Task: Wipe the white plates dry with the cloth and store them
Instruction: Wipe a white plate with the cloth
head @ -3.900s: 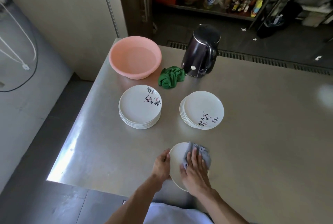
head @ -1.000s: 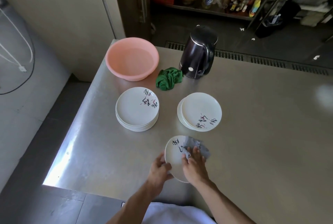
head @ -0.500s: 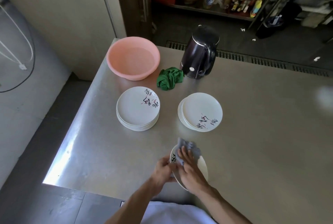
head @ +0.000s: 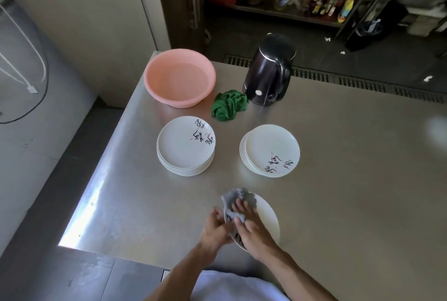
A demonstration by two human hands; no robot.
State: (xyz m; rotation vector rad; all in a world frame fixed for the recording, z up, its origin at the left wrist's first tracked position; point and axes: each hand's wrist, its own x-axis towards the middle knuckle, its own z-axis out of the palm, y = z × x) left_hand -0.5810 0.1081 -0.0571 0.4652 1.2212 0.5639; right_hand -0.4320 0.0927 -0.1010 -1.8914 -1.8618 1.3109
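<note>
1. Left grip (head: 214, 230): fingers curled round the left rim of a white plate (head: 264, 221), holding it tilted over the near part of the steel table (head: 350, 192). Can't tell whether the plate's low edge touches the table.
2. Right grip (head: 254, 230): lies flat on a grey cloth (head: 238, 198), fingers (head: 239, 206) roughly straight & spread, pressing the cloth onto the plate's face. It's not closed round anything.
3. The cloth is bunched up. It covers the far-left part of the plate, w/ some poking out past the far rim.
4. Black brush-style lettering shows on the plate near its left rim, btwn the two grips, mostly covered.
5. Left stack (head: 186, 146) of white plates sits mid-table. Its top plate has lettering on the far-right side.
6. Right stack (head: 269, 149) sits well apart from the left one. Its plates are slightly offset, w/ lettering on the near side. The held plate is nearer than both stacks and closer to the right one.
7. Pink basin (head: 179, 77) is at the far-left corner of the table. A crumpled green rag (head: 228, 106) lies btwn it & a black kettle (head: 268, 73), just beside the kettle's base.
8. Beyond the far edge is a dark floor w/ a drain grate (head: 362, 83) and a shelf (head: 290, 14) w/ bottles & bags.
9. A white cable (head: 24, 58) hangs on the wall at left.
</note>
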